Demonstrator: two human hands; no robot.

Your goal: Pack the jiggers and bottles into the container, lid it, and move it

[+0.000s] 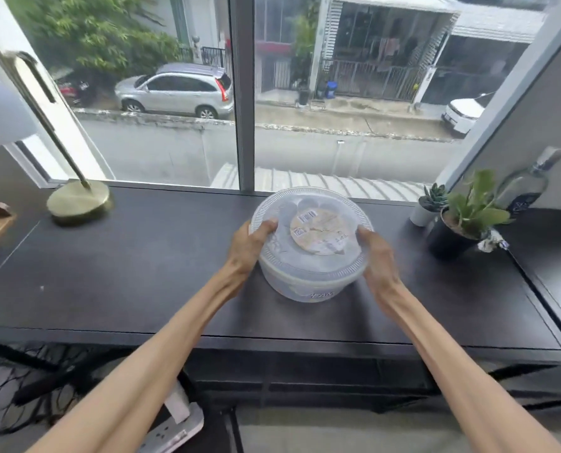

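Near the middle of the frame, on the dark desk [109, 273], sits the round translucent container [305, 282] with its lid [311, 230] on (a printed label on top). Left hand [251, 245] and right hand [378, 256] grasp its opposite sides, thumbs over the lid's rim.

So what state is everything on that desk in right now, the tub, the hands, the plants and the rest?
Container: upright on the dark desk, held on both sides.
Lid: on top, round label up.
Left hand: gripping the lid's left edge.
Right hand: gripping the right edge.
Lamp: upright.
Potted plants: upright.
Glass bottle: leaning by the wall.
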